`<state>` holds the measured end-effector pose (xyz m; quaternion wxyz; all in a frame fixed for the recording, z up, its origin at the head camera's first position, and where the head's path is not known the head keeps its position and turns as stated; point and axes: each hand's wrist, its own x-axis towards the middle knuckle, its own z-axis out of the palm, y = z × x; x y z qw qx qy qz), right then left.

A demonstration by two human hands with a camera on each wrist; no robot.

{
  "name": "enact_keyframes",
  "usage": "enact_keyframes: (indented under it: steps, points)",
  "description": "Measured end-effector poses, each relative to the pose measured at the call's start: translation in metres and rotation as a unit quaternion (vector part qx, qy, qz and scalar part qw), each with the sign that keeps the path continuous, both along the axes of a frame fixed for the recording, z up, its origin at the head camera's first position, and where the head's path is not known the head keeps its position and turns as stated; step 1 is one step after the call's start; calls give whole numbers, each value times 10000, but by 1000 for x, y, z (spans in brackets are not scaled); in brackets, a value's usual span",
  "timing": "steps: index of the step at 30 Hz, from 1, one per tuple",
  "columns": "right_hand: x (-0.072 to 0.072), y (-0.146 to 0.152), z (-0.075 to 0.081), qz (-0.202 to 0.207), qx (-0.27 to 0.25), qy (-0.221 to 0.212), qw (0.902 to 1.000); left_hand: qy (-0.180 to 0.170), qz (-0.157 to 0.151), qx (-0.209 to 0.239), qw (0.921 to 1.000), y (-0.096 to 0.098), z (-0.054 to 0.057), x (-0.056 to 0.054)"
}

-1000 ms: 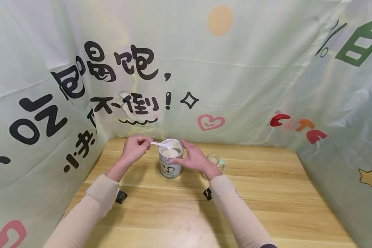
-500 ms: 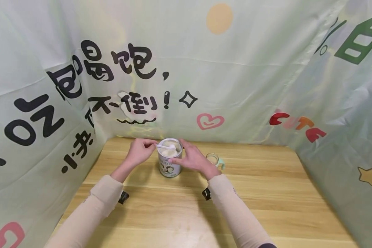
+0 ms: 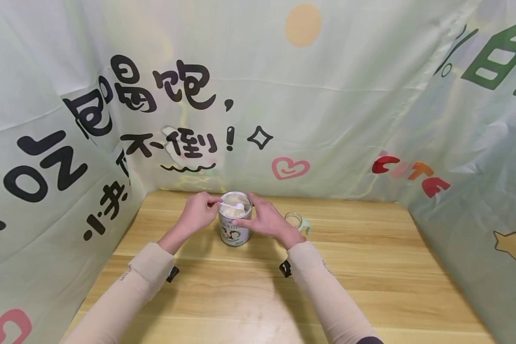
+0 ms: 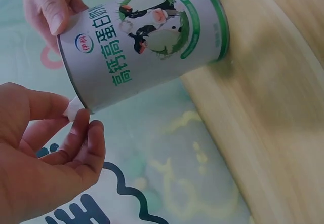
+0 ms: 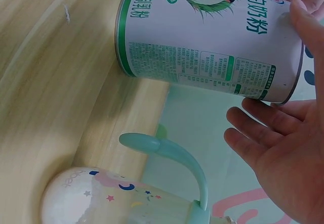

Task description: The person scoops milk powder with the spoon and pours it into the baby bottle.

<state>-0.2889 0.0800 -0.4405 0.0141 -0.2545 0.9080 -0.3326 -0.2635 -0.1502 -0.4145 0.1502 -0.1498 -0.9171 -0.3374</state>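
An uncovered milk powder can (image 3: pixel 235 235) stands upright on the table, pale powder inside. My left hand (image 3: pixel 200 210) pinches the handle of a white scoop (image 3: pixel 240 206) at the can's left rim, and the scoop's bowl lies within the mouth. In the left wrist view only the handle end (image 4: pixel 74 108) shows between thumb and fingers. Around the can's right side near the top, my right hand (image 3: pixel 267 218) holds it, thumb on the front and fingers by the rim. The can's printed cow label (image 4: pixel 157 24) faces the left wrist camera.
Just right of the can stands a lidless baby bottle (image 5: pixel 114 196) with a mint-green handle (image 5: pixel 187 155), partly behind the right wrist in the head view. The wooden table (image 3: pixel 370 267) is bordered by printed fabric walls (image 3: pixel 327 119) at the back and both sides.
My left hand has moved right toward the can, bringing the scoop farther across its mouth. The right hand keeps its hold, and the can stays in place.
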Motion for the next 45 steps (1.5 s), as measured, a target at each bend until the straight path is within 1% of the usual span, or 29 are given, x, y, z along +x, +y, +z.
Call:
enact_keyframes:
  steps: [3, 6, 12, 18, 26, 33, 40, 45]
  points:
    - [-1, 0, 0, 31, -19, 33, 10000, 212, -106, -277, 9993, 1, -1, 0]
    - [-1, 0, -1, 31, 4, 38, 10000, 345, -163, -479, 9981, 2, -2, 0]
    - [-1, 0, -1, -1, 38, 7, 10000, 309, -149, -683, 9971, 7, 0, 2]
    - [-1, 0, -1, -9, 62, -23, 10000, 151, -149, -681, 9975, 12, 1, 3]
    - [-1, 0, 0, 51, 12, 16, 10000, -95, -184, -716, 9972, 14, 1, 1]
    - [-1, 0, 0, 47, -45, -72, 10000, -275, -262, -603, 9975, 15, 1, 0]
    - [-2, 1, -1, 40, -46, -118, 9999, -314, -322, -522, 9976, 16, 0, 0]
    - [-3, 1, -2, 31, -15, -91, 10000, -357, -303, -507, 9976, 17, 2, 1]
